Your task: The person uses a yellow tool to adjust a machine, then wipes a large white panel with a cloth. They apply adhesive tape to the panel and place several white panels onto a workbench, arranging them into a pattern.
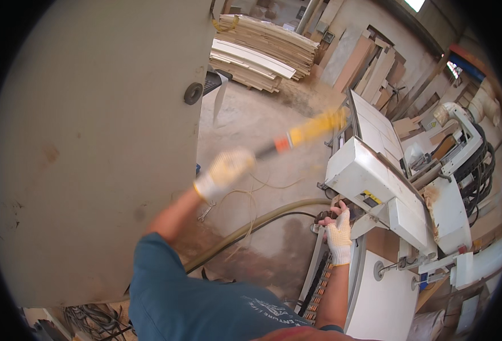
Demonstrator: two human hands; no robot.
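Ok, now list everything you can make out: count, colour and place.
Floor: one, grey-brown, centre.
Stacked boards: many, tan and white, top centre.
Leaning boards: several, tan and grey, upper right.
Panel: one, grey, left.
Machine: one, white, right.
Hose: one, olive, centre.
Wrench: one, silver, left of hose.
Cables: several, dark, lower left.
Tool: one, yellow-orange-black, blurred, centre.
Shirt: one, teal, bottom.
Left hand: one, pale glove, gripping tool.
Right hand: one, pale glove, beside machine.
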